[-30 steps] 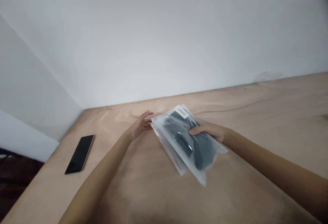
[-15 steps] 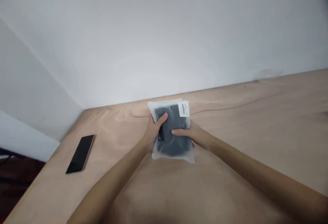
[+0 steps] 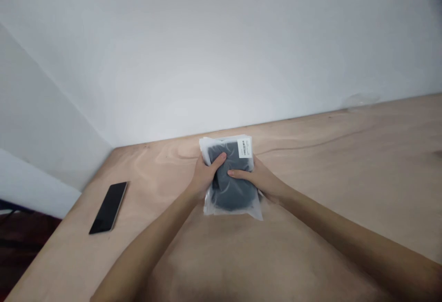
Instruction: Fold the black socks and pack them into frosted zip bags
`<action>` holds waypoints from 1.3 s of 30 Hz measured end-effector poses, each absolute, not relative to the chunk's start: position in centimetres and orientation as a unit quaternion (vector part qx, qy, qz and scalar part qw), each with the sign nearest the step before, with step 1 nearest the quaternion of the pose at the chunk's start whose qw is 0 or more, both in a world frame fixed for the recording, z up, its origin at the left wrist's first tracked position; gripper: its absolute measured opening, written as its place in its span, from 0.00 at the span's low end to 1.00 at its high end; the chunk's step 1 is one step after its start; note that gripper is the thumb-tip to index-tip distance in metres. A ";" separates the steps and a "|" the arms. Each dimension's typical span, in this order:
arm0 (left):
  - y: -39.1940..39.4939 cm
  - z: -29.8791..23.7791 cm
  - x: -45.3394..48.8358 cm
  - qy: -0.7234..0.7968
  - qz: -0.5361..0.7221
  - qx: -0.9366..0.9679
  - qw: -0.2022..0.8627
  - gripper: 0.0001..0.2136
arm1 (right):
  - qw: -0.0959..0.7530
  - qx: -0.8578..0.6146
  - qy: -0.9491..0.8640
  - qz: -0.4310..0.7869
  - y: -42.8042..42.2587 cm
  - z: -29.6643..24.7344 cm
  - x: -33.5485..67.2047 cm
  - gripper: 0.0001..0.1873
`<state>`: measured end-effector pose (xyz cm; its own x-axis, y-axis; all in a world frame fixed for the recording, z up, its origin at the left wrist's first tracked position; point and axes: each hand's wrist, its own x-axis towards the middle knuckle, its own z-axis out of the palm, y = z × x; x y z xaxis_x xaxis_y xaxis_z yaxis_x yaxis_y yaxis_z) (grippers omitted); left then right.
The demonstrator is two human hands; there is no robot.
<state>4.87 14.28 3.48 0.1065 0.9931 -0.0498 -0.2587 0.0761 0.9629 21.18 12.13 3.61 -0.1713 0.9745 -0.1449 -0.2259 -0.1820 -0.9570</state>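
A frosted plastic bag [image 3: 235, 196] with something dark and flat inside is held between both hands over the wooden table. White with a printed barcode, a label [image 3: 245, 148] sits at the bag's upper right corner. My left hand [image 3: 204, 173] grips the left side, thumb pressed on the front. From the right side my right hand [image 3: 264, 177] holds it, its thumb lying across the middle. The other fingers of both hands are hidden behind the bag. Layered edges show at the top, and I cannot tell whether there is more than one bag.
On the left of the wooden table [image 3: 311, 173] lies a phone [image 3: 108, 208], dark screen up. A pale wall [image 3: 207, 53] rises along the table's back edge. At the back right, a clear plastic piece [image 3: 361, 101] rests against the wall. The table's left edge drops to a dark floor.
The bag's top right corner and label have shifted slightly left, and the right thumb has moved slightly left and up. Both hands keep their hold. The phone has not moved.
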 end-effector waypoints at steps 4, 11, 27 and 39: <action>14.2 3.6 4.7 0.416 0.522 0.434 0.605 0.24 | 0.452 -0.427 -0.419 0.663 12.2 3.9 21.4 0.34; 14.8 2.6 4.6 0.415 0.501 0.418 0.634 0.25 | 0.448 -0.415 -0.412 0.676 12.7 3.4 21.7 0.35; 14.2 1.8 0.5 0.338 0.365 0.400 0.770 0.26 | 0.473 -0.459 -0.319 0.682 13.5 3.1 22.6 0.21; 12.7 -0.8 5.4 0.338 0.567 0.356 0.661 0.35 | 0.666 -0.423 -0.279 0.548 13.8 1.3 17.0 0.33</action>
